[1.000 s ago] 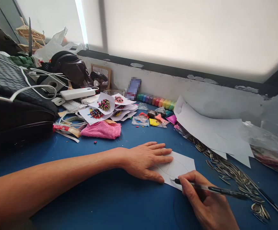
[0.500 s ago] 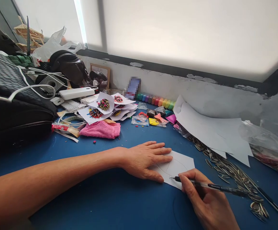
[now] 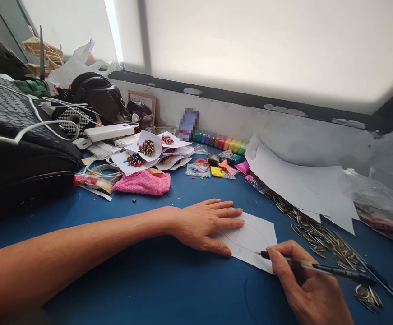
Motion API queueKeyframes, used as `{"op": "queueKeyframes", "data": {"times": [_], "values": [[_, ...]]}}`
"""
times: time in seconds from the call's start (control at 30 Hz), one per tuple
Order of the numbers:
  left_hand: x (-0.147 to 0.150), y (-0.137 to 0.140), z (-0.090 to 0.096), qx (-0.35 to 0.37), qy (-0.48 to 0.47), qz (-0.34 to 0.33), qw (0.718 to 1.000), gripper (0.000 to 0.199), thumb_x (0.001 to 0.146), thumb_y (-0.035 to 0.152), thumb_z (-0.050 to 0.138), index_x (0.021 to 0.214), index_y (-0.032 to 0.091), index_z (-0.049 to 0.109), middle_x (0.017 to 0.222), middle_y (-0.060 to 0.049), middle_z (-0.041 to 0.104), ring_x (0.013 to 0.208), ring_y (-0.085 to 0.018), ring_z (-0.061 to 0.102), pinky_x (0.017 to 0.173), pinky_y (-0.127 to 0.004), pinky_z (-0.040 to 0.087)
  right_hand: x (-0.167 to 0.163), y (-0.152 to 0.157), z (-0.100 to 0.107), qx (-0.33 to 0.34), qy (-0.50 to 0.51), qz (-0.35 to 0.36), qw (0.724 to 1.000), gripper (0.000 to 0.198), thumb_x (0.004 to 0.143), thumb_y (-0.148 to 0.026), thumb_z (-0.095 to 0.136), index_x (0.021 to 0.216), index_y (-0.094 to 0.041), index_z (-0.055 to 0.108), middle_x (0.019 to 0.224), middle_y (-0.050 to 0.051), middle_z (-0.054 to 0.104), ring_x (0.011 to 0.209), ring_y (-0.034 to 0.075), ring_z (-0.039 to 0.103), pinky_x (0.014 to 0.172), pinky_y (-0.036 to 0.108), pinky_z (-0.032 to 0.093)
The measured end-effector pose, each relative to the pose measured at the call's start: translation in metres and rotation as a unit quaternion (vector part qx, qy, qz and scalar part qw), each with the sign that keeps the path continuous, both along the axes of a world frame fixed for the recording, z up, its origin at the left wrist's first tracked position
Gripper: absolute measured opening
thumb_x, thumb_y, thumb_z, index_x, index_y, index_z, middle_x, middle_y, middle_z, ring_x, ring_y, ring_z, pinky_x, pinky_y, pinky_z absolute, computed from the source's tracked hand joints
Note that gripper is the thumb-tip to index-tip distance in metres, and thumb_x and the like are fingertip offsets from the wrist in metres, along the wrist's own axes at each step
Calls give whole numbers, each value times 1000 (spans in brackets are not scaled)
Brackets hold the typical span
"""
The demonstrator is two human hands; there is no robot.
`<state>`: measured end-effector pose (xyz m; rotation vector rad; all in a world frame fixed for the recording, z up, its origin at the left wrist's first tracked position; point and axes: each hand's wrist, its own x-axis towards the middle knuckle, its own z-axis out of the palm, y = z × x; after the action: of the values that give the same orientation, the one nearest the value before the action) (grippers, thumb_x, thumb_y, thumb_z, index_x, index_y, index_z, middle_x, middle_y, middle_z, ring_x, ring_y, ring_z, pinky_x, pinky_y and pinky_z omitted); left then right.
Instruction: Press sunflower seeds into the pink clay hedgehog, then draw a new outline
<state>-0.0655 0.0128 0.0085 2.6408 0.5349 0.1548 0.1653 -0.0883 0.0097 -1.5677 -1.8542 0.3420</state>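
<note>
A small white sheet of paper (image 3: 250, 232) with thin curved pen lines lies on the blue tabletop (image 3: 169, 289). My left hand (image 3: 206, 225) rests flat over its left part, fingers stretched out. In my right hand (image 3: 304, 275) a black pen with a clear barrel (image 3: 301, 263) is gripped, its tip at the paper's lower right area. A small mark stands left of the tip, below the curved outline. To the right of my right hand lie striped sunflower seeds (image 3: 331, 243).
Larger white sheets (image 3: 294, 185) lie at the right, near a clear plastic bag (image 3: 379, 194). Small coloured clay packets (image 3: 218, 171) sit at the back. Cards with seed figures (image 3: 145, 146), a pink cloth (image 3: 144, 183) and a black bag (image 3: 20, 149) occupy the left.
My right hand and the pen have shifted to the right along the paper, away from the small mark. My left hand stays where it was.
</note>
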Motion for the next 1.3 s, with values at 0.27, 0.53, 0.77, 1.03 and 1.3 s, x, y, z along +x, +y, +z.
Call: {"op": "queueKeyframes", "data": {"times": [0.27,0.53,0.77,1.03,1.3], "values": [[0,1,-2,2,-12,-9,1000,73,93,57,47,152,19,27,159,-8,17,147,-27,6,119,-43,6,6,1,-6,10,-42,35,998,32,92,-45,49,73,-23,61,63,-1,60,50,13,55,43,20,42],[0,1,-2,3,-9,-8,1000,72,94,56,47,151,18,28,159,-9,17,147,-26,6,119,-42,5,6,2,-6,3,-40,41,998,32,93,-44,48,71,-23,60,61,-2,58,50,13,54,42,20,41],[1,1,-2,3,-12,-8,1000,73,93,58,46,152,19,28,159,-9,17,147,-26,7,119,-43,6,4,1,-5,-18,-20,42,999,33,92,-44,48,67,-23,58,56,-2,53,46,12,50,40,20,40],[1,0,-2,2,-8,-3,1000,72,94,57,47,151,19,28,159,-8,17,147,-26,6,119,-42,6,5,2,-6,-15,-25,38,999,33,92,-44,48,68,-23,57,58,-2,53,48,12,51,41,20,40],[1,0,0,4,-7,-3,1000,73,93,57,47,151,18,29,158,-8,18,147,-26,6,119,-41,6,6,1,-4,-11,-30,39,999,32,92,-42,48,67,-24,56,56,-5,49,43,10,46,40,19,38]]}}
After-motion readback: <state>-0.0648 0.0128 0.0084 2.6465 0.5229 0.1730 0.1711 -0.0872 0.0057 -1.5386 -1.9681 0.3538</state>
